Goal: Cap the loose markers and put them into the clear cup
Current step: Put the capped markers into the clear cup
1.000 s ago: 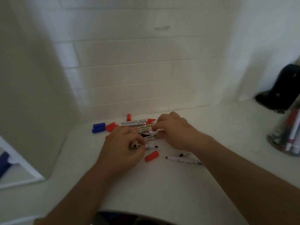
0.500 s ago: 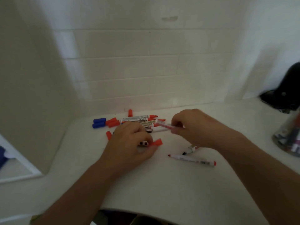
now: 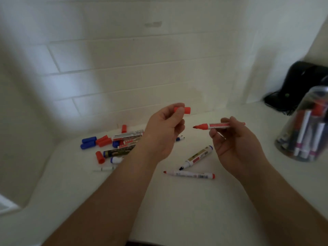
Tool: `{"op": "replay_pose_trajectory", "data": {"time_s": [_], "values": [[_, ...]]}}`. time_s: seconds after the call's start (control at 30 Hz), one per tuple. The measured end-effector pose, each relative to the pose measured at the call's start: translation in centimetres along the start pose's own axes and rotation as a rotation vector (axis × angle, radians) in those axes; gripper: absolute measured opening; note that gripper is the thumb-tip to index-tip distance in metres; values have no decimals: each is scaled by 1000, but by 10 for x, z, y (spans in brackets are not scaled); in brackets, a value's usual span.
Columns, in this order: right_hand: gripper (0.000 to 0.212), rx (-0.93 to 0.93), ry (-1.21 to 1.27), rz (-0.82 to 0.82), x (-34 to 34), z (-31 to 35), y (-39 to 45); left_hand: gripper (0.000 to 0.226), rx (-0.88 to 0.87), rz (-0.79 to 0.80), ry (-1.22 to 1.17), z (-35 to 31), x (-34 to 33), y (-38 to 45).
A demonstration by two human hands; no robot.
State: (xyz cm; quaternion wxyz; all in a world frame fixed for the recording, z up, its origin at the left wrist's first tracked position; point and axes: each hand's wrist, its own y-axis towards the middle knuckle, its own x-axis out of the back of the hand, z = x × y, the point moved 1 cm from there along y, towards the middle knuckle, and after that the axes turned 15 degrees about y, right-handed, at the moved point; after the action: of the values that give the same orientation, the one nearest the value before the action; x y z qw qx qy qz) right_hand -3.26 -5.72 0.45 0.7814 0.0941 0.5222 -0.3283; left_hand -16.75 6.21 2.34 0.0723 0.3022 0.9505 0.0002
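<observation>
Head view: left hand (image 3: 164, 129) raised above the worktop (image 3: 177, 201), pinching a red cap (image 3: 182, 110) between thumb and fingertips; right hand (image 3: 234, 139) curled round a red marker (image 3: 215, 125), bare tip pointing left at the cap, a short gap between the two, cap sitting slightly higher than the tip.

To cap well: lower the cap to the tip's level, turn its open end square to the tip (which end faces the marker cannot be told from here), bring the axes into one line, then push straight along the barrel until seated, probably with a click. Keep the grip well back on the barrel, clear of the cap's travel.

Clear cup (image 3: 305, 128) at the right edge of the worktop, already holding several markers, well apart from both hands. Free path rightward, above a blue-ended marker (image 3: 197, 157) and a thin red marker (image 3: 189, 174) lying near the middle. Loose caps (image 3: 95, 142) and uncapped markers (image 3: 126, 141) clustered toward the back left corner, near the wall (image 3: 124, 68). Dark object (image 3: 301, 82) behind the cup, best avoided. Front edge bare.
</observation>
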Motion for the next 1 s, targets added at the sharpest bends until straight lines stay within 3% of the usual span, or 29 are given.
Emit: {"op": "replay_pose_trajectory", "data": {"time_s": [0.17, 0.37, 0.57, 0.67, 0.73, 0.8, 0.93, 1.0], "values": [[18, -14, 88, 19, -2, 0, -2, 19, 123, -26, -391, 25, -8, 1], [16, 0, 42, 14, 0, -6, 2, 20, 127, 7, -436, 30, -13, -3], [10, 48, -44, 40, 2, -8, 4, 17, 34, 14, -301, 35, -14, -3], [2, 86, -84, 60, 2, -10, 1, 17, -107, -11, 15, 38, -14, -4], [14, 113, -130, 70, 4, -10, 0, 20, -159, -29, 119, 39, -16, -6], [19, 124, -248, 83, 3, -8, -3, 21, -152, -14, 36, 37, -18, -8], [11, 231, -840, 246, 1, -12, -15, 31, -77, 50, -222, 30, -16, -9], [26, 269, -956, 382, -1, -22, -21, 32, -13, 80, -214, 29, -18, -12]]}}
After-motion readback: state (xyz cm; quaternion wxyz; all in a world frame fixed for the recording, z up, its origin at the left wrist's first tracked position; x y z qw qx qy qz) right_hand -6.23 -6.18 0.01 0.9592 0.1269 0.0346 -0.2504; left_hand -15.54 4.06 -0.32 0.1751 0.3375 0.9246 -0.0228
